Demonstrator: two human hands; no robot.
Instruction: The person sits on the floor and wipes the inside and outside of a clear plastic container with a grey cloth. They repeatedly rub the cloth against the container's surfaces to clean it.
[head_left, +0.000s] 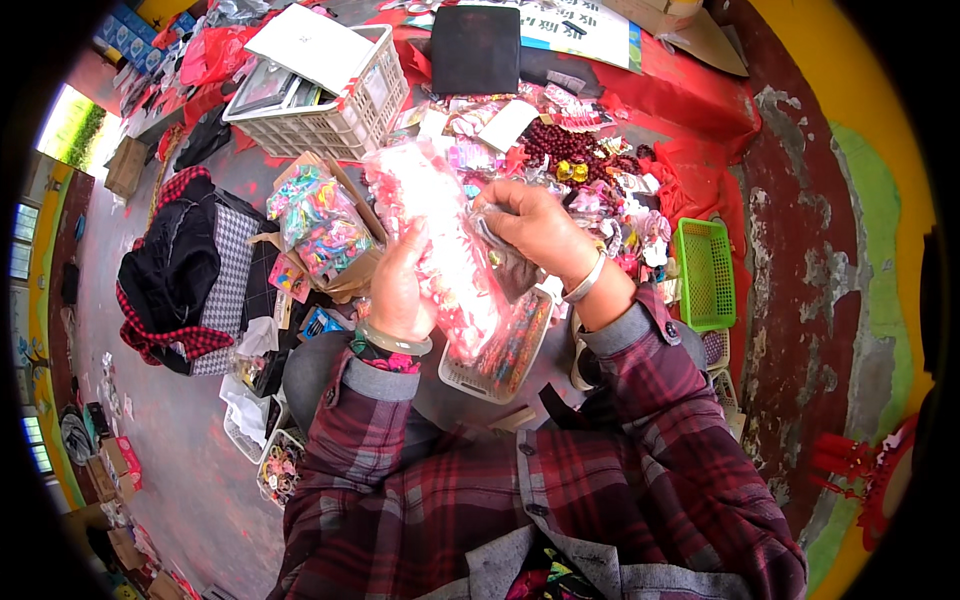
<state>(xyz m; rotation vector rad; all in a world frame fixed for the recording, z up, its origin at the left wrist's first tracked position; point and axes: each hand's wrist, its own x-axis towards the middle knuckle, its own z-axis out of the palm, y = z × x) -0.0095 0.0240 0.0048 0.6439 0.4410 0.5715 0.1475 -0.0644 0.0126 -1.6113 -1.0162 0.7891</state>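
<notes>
My left hand (402, 292) is closed round the left side of a long clear plastic bag (445, 245) filled with pink and white pieces, held upright and tilted before me. Glare washes out much of its upper part, so the kind of its contents cannot be made out. On the bag's right side, the fingers of my right hand (540, 232) pinch a crumpled greyish film (488, 232); whether it belongs to the bag cannot be told. Below the bag stands a white basket (462, 385) of colourful packed strands, partly hidden by it.
Left of my hands is an open carton (352, 284) with bags of bright small pieces. Beyond stands a white crate (330, 125). A heap of dark red beads (560, 145) and trinkets spreads ahead. At right is a green basket (705, 275); a black jacket (175, 265) lies at left.
</notes>
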